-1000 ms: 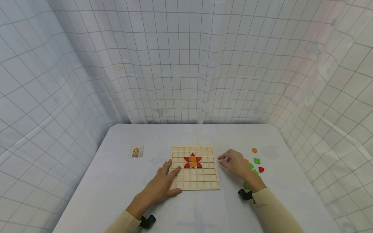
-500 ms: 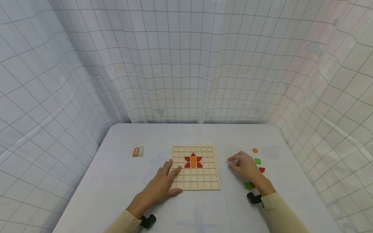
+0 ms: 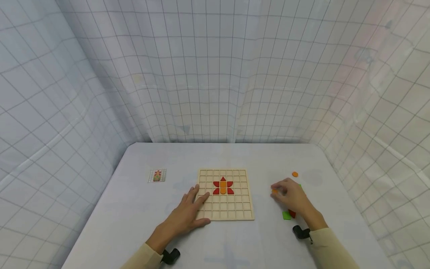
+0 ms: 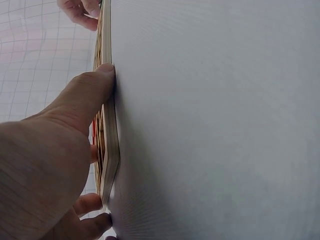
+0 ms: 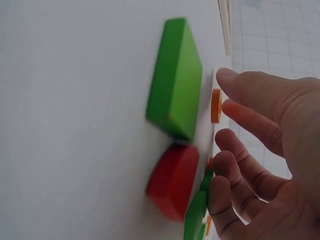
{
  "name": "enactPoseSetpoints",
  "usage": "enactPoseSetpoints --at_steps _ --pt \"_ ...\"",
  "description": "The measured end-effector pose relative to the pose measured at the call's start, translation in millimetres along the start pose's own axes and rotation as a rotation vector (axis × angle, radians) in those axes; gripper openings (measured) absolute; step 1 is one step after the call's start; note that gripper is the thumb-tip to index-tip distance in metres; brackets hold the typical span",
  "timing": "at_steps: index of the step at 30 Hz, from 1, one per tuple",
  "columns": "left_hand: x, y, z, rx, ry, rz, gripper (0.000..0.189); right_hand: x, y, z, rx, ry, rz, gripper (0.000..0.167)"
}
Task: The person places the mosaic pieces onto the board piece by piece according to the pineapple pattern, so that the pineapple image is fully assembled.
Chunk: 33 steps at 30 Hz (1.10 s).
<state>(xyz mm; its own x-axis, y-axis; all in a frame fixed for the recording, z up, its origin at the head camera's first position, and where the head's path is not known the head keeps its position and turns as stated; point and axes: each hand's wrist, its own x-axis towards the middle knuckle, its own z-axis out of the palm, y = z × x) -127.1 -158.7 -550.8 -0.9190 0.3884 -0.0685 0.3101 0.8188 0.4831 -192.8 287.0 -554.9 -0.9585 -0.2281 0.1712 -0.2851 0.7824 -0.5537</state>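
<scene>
My left hand point(image 3: 183, 215) rests on the left edge of a wooden grid board point(image 3: 238, 209), fingers spread and thumb at its near edge. Red pieces point(image 3: 230, 184) and orange pieces point(image 3: 223, 184) form a figure on the board. Right of the board, my right hand point(image 3: 291, 194) reaches down over an orange disc point(image 5: 216, 106), with thumb and index finger on either side of it. In the right wrist view a small gap shows between thumb and disc. Beneath that hand lie a green block point(image 5: 176, 80), a red piece point(image 5: 174, 181) and more green pieces point(image 5: 196, 212), partly hidden.
A small card point(image 3: 157, 175) printed with a coloured figure on a grid lies left of the board. Another orange disc point(image 3: 295, 174) is beyond my right hand. Checked white curtains point(image 3: 215, 74) enclose the back and sides of the white table point(image 3: 134, 209).
My right hand has drawn back to the right, away from the board, and come down to an orange disc, which now shows between its fingers. My left hand stays on the board.
</scene>
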Motion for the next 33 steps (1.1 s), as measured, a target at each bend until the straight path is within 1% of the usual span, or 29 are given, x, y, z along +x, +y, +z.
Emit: enactPoseSetpoints --at_steps 10,14,18,22,29,33 --pt "0.4 -2.3 0.0 -0.001 0.003 0.008 0.094 -13.6 14.4 -19.8 0.004 -0.009 0.106 0.03" --pt "0.2 -2.9 0.2 -0.003 0.005 0.015 0.093 -17.0 21.4 -29.0 -0.023 -0.002 0.127 0.031" --pt "0.3 -2.8 0.5 -0.007 0.003 0.016 0.093 -19.8 27.6 -35.9 -0.039 -0.017 0.153 0.033" --pt "0.3 -3.6 0.9 -0.007 0.007 0.013 0.094 -19.6 30.9 -36.5 -0.034 -0.019 0.163 0.031" --pt "0.2 -4.5 0.3 0.007 0.008 0.025 0.094 -15.2 31.5 -31.1 -0.034 -0.012 0.16 0.023" --pt "-0.4 -4.8 0.6 0.004 0.004 0.03 0.094 -13.6 30.8 -29.9 -0.044 -0.006 0.155 0.023"
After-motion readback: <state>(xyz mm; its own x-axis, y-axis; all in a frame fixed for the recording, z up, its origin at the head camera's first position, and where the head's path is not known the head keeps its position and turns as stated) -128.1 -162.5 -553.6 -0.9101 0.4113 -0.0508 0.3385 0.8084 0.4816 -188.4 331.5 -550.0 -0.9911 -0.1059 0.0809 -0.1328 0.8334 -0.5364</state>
